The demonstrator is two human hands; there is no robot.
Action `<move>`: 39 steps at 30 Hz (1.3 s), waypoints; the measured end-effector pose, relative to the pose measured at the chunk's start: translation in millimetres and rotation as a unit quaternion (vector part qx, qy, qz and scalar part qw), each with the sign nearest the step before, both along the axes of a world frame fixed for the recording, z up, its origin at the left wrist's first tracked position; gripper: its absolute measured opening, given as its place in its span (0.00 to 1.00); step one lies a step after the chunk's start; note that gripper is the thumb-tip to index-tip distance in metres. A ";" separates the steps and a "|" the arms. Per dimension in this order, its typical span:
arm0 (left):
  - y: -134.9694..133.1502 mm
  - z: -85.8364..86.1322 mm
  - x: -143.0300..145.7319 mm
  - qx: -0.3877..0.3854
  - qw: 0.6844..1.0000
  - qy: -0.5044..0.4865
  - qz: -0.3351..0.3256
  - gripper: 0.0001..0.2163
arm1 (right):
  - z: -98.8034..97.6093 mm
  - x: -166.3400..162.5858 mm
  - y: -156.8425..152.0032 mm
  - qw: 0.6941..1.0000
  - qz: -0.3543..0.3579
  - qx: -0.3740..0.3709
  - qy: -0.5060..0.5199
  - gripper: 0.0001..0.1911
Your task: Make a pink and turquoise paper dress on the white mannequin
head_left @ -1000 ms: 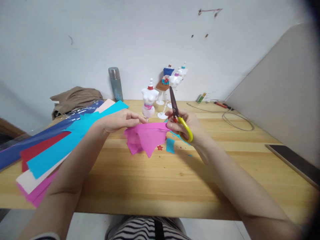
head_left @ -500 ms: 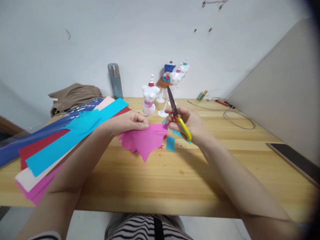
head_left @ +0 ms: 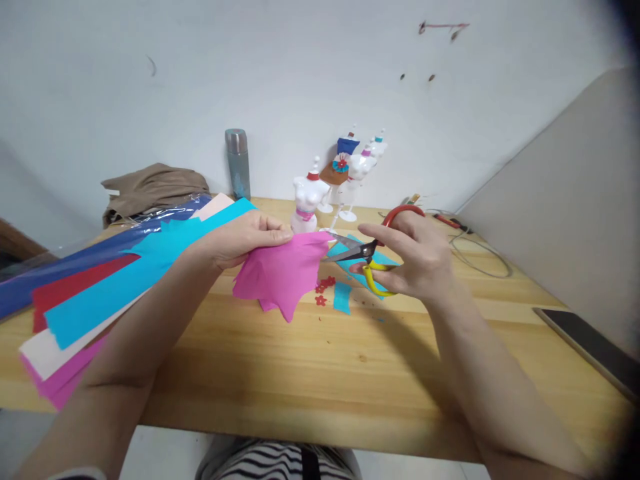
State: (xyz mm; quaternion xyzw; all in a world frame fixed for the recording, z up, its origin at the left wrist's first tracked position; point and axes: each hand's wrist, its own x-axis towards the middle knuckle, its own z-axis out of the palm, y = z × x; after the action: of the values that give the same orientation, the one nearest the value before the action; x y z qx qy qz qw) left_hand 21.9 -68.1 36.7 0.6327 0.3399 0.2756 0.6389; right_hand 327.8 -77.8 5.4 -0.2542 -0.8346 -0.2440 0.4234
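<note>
My left hand point(head_left: 250, 235) pinches the top edge of a pink piece of fabric point(head_left: 280, 273), which hangs in folds above the table. In my right hand point(head_left: 415, 257) is a pair of scissors point(head_left: 369, 251) with one red and one yellow handle. Its blades are spread and point left at the fabric's upper right corner. Small red flower cutouts point(head_left: 323, 293) and blue scraps point(head_left: 343, 297) lie on the table below the blades. Just behind the fabric stands a white mini dress form point(head_left: 309, 193) with a red collar and a pink waistband.
More dress forms point(head_left: 357, 167) stand at the back, one in a blue top and brown skirt. Colored strips point(head_left: 115, 287) are stacked at left beside a brown cloth point(head_left: 155, 190). A thermos point(head_left: 237, 163) is against the wall. A phone point(head_left: 590, 347) and a cable point(head_left: 480, 260) lie at right.
My right hand has let go of the fabric's right edge and turned the scissors from pointing up to pointing left, with fingers in the handles and blades spread. The red flowers now show more.
</note>
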 end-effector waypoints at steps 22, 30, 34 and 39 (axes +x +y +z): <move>-13.0 2.6 20.8 0.097 0.972 0.154 -0.147 0.14 | -14.0 -52.7 -29.9 0.703 0.197 -0.622 0.281 0.25; -3.6 -4.5 17.1 0.142 0.965 0.165 -0.148 0.14 | -9.8 -60.5 -34.8 0.683 0.185 -0.653 0.270 0.17; -3.1 11.3 2.7 0.188 0.943 0.250 -0.111 0.18 | -3.7 -51.2 -31.8 0.687 0.190 -0.633 0.303 0.18; -20.7 38.6 -16.3 0.261 0.896 0.360 0.005 0.21 | 4.0 -41.9 -33.7 0.694 0.171 -0.587 0.381 0.18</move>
State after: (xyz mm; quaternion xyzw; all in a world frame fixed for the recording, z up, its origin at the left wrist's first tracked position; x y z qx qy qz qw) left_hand 5.6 -88.9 75.4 0.8309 0.4660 0.1111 0.2831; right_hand 285.9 -111.6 9.4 -0.3755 -0.6039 0.4898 0.5044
